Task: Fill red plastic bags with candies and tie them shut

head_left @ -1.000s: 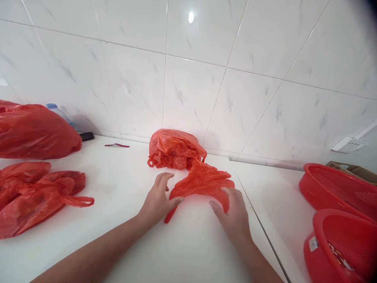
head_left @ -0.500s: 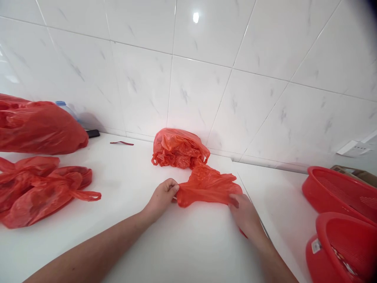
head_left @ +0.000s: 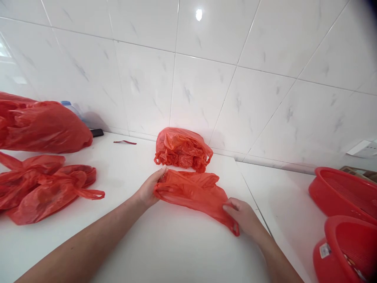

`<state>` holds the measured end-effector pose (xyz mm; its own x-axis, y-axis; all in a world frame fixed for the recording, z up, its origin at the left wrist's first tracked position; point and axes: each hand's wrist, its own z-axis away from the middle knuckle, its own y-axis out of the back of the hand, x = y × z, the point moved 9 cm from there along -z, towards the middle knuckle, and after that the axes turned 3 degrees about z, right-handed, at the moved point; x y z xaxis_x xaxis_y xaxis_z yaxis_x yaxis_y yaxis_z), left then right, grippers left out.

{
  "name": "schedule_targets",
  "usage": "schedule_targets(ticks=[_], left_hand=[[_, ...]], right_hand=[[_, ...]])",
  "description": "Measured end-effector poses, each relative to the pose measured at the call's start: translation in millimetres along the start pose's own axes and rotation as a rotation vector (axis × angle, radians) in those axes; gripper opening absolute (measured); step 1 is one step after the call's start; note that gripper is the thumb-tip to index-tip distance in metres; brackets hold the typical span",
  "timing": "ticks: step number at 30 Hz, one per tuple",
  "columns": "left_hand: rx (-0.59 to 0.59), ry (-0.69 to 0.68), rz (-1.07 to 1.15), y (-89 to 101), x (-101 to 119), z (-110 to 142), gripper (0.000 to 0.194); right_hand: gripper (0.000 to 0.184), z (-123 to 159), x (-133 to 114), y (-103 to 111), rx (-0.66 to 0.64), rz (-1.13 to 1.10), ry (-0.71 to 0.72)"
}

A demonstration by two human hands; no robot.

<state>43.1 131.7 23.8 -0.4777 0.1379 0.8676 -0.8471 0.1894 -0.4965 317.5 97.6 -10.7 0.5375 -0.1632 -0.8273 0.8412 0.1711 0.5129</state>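
A thin red plastic bag (head_left: pixel 191 192) is stretched flat between my two hands, just above the white table (head_left: pixel 176 251). My left hand (head_left: pixel 150 188) grips its left end, thumb on top and the other fingers partly hidden behind the plastic. At the right end, my right hand (head_left: pixel 240 212) pinches the bag between thumb and fingers, and a handle loop hangs down beside it. Right behind the held bag lies a crumpled bundle of red plastic bags (head_left: pixel 182 147) near the wall.
On the left lie knotted red bags (head_left: pixel 50 184) and a large full red bag (head_left: pixel 50 127). Behind them are a blue-capped bottle (head_left: pixel 70 108) and a black phone-like object (head_left: pixel 97 133). A thin red strap (head_left: pixel 125 142) lies nearby. Red plastic baskets (head_left: pixel 332 192) stand at right.
The bag is now spread wider and apart from the bundle behind it. My left hand has moved left and up, my right hand slightly down, and a handle loop now shows.
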Motion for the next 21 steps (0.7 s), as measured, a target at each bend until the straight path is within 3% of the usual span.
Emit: schedule_targets(ticks=[4,6,8,10,12,16,18,21], left_hand=[[-0.109,0.021,-0.226,-1.4,5,4,0.034],[-0.125,0.043,-0.414,0.0,-3,5,0.039],[-0.117,0.069,-0.499,0.1,-14,5,0.027],[-0.106,0.099,-0.444,-2.7,-23,4,0.017],[-0.095,0.112,-0.360,-6.3,-26,4,0.023],[-0.018,0.137,-0.124,-3.8,-23,4,0.031],[0.039,0.190,0.004,0.6,-28,4,0.030],[0.077,0.245,0.077,0.8,-37,4,0.030]], right_hand=[[0.024,-6,10,22,0.055,-0.473,0.038],[0.024,-9,20,27,0.049,-0.735,0.001],[0.022,-9,30,29,0.059,-0.903,-0.064],[0.017,-6,33,31,0.062,-0.995,-0.092],[0.015,-3,31,32,0.036,-1.033,-0.083],[0.019,0,15,34,-0.027,-0.850,-0.026],[0.024,3,10,44,0.132,-0.701,-0.016],[0.029,34,-6,73,0.689,-0.340,0.045]])
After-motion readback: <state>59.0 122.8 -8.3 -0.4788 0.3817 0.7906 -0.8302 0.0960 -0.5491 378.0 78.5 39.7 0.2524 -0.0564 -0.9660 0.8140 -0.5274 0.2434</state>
